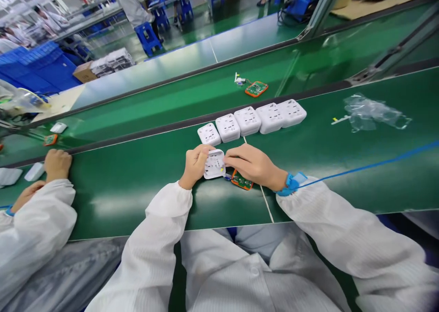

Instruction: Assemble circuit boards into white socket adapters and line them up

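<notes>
My left hand (195,166) grips an open white plastic housing shell (214,166) by its left edge, its hollow inside facing me. My right hand (256,165), with a blue wrist strap, is closed in a pinch at the shell's right edge; what lies between its fingertips is hidden. Below those fingers a green circuit board (243,181) with an orange rim lies close to the worktop. Small blue and yellow parts show between board and shell. Just beyond both hands stands a row of several white socket housings (247,120).
Across the dark rail, another orange-rimmed board (256,89) lies on the green belt (164,106). A clear plastic bag (373,111) rests at the right. The strap's blue cord (363,166) runs off right. At the left, a co-worker's hands (57,166) are near white housings.
</notes>
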A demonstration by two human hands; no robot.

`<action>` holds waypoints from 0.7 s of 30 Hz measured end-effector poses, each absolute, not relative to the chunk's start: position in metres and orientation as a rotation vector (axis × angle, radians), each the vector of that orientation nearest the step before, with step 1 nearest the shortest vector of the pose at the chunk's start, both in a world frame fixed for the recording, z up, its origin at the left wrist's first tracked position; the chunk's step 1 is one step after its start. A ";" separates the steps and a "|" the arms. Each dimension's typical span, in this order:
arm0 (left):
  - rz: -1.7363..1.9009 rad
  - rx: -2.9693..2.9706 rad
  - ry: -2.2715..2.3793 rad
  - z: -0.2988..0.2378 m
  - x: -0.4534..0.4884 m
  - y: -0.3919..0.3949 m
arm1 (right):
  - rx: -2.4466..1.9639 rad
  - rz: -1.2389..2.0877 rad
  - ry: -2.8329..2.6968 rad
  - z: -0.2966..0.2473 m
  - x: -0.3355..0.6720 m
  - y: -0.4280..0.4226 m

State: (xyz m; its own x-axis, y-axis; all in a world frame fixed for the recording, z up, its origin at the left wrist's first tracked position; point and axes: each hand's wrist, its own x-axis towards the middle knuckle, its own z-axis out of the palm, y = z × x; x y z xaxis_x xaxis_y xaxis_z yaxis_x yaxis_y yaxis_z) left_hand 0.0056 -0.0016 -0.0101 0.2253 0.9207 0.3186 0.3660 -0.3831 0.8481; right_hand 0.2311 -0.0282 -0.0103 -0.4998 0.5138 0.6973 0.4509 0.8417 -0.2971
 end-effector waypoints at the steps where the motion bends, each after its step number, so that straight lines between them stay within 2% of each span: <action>1: 1.094 1.819 1.138 -0.011 0.009 -0.004 | -0.703 0.059 -2.176 -0.011 0.231 -0.028; 8: 0.929 1.880 0.987 -0.009 0.016 -0.009 | -0.793 -0.171 -2.210 -0.014 0.226 -0.029; 15: 0.788 1.930 0.930 -0.007 0.013 -0.006 | -0.925 -0.025 -2.149 -0.016 0.223 -0.030; 21: 0.833 1.892 0.949 -0.007 0.017 -0.005 | -0.890 0.013 -2.151 -0.005 0.221 -0.033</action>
State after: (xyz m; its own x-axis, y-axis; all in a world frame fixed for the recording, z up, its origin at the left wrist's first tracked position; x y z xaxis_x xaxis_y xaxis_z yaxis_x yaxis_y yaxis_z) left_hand 0.0166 -0.0045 -0.0069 0.4923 0.8508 0.1838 0.2928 -0.3608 0.8855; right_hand 0.2211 -0.0332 -0.0054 -0.4403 0.6000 0.6680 0.5919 0.7534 -0.2865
